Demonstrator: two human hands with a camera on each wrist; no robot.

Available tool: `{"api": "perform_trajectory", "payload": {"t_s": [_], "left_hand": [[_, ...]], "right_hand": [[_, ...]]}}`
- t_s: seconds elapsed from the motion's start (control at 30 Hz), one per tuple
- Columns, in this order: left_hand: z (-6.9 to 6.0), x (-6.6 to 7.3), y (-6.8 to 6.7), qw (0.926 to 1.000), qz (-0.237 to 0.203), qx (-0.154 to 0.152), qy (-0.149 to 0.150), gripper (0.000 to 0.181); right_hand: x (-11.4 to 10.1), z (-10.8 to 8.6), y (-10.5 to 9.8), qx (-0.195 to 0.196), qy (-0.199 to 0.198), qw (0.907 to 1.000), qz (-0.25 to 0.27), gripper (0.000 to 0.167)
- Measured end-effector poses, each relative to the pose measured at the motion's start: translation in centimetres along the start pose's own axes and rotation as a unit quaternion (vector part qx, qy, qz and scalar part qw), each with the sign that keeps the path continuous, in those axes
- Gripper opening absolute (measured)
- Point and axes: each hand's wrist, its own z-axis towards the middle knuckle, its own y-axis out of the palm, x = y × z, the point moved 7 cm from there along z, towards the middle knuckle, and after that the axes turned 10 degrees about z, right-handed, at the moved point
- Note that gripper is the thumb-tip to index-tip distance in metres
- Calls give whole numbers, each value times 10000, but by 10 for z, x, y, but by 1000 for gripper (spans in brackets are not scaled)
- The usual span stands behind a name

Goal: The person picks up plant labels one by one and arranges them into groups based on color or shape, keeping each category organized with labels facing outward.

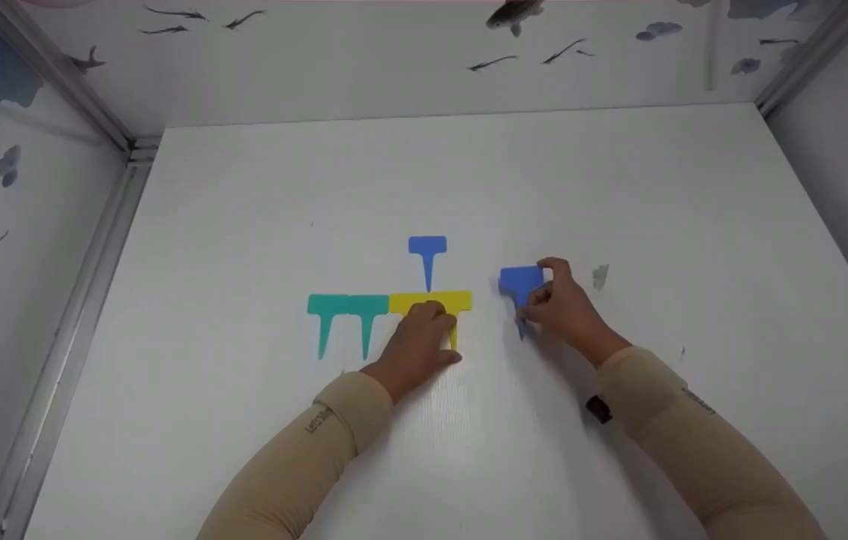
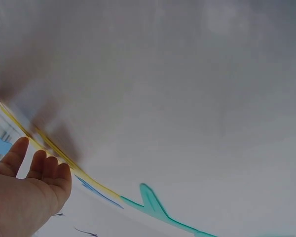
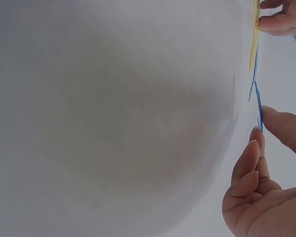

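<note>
In the head view my right hand (image 1: pixel 572 313) pinches a blue T-shaped plant label (image 1: pixel 519 279) between thumb and fingers, its stem pointing towards me. The right wrist view shows that blue label (image 3: pixel 259 103) nearly edge-on. My left hand (image 1: pixel 415 341) rests its fingertips on the yellow plant labels (image 1: pixel 459 300), partly covering them. Directly left of these, two teal plant labels (image 1: pixel 328 304) lie with heads side by side in the same row. Another blue label (image 1: pixel 427 245) lies beyond the row, its tip at the yellow heads.
Everything lies on a white table (image 1: pixel 244 202) with walls behind and at both sides; fish and plant prints decorate them. A grey smudge (image 1: pixel 600 277) marks the surface right of my right hand. A small dark piece (image 1: pixel 598 409) sticks out beside the right cuff.
</note>
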Motion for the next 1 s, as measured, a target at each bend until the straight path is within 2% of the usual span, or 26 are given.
{"api": "perform_trajectory", "payload": {"t_s": [0.47,0.73,1.0], "left_hand": [[-1,1,-2,10000,-14,27,13,51],[-2,2,-2,10000,38,57,65,51],[-1,1,-1,10000,5,14,9,52]], "right_hand": [[-1,-3,15,-62,272,9994,-205,79],[-3,-3,24,-44,62,9996,-277,81],[-5,-5,33,-116,163,9992,-359,79]]}}
